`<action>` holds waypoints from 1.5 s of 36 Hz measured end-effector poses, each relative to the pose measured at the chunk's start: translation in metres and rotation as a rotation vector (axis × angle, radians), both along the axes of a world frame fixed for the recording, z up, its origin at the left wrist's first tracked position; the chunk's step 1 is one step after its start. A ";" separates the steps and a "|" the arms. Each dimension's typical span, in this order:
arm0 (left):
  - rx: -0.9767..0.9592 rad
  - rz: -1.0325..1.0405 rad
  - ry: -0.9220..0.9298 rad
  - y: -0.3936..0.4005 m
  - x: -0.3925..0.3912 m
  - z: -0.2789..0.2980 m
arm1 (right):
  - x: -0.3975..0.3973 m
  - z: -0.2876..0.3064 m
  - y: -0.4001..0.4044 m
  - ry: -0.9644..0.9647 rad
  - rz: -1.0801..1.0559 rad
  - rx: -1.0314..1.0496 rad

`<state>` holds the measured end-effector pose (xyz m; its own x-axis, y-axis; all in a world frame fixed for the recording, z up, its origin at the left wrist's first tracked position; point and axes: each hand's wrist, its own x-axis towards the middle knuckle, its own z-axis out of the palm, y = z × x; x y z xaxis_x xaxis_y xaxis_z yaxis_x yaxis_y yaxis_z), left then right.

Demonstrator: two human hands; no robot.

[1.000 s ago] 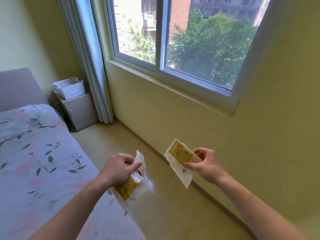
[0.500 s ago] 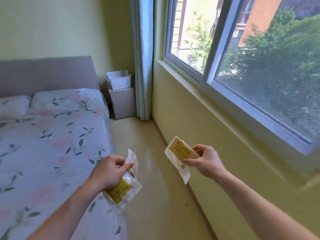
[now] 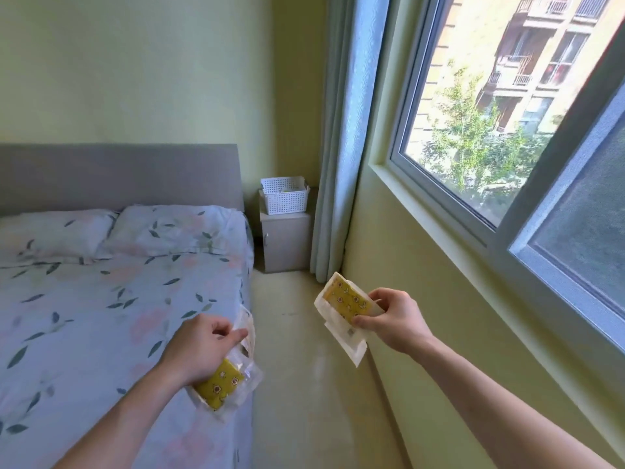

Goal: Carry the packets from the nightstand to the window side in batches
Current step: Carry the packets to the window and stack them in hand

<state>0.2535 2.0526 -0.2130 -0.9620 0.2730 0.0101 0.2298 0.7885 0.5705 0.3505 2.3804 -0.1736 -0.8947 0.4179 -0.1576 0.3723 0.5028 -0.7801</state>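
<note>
We judge the packets light, floppy and slick, best pinched at a flat edge: our left hand (image 3: pixel 199 348) grips one (image 3: pixel 225 384) lower centre, our right hand (image 3: pixel 394 321) pinches another (image 3: pixel 343 311) mid-frame.

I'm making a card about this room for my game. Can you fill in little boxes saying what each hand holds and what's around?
left hand: grips a yellow packet
right hand: pinches a second yellow packet
nightstand: in the far corner, beside the bed
basket: white, on the nightstand
window: on the right wall
curtain: drawn to the corner
</note>
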 end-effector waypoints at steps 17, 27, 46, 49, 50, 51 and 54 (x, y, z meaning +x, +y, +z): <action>0.022 0.058 -0.044 0.115 -0.266 0.013 | -0.296 -0.017 0.096 0.048 0.055 -0.076; 0.032 0.181 -0.029 0.148 -0.408 0.022 | -0.493 -0.024 0.140 0.009 0.173 -0.086; 0.040 0.147 -0.095 0.168 -0.725 -0.013 | -0.796 -0.054 0.141 -0.019 0.177 -0.141; 0.022 0.120 -0.109 0.178 -0.769 -0.020 | -0.829 -0.063 0.156 -0.044 0.110 -0.142; 0.017 0.109 -0.113 0.182 -0.783 -0.021 | -0.839 -0.065 0.162 -0.048 0.090 -0.146; 0.014 0.097 -0.115 0.186 -0.796 -0.022 | -0.849 -0.066 0.167 -0.055 0.076 -0.146; 0.001 0.062 -0.116 0.199 -0.838 -0.028 | -0.888 -0.072 0.183 -0.070 0.055 -0.152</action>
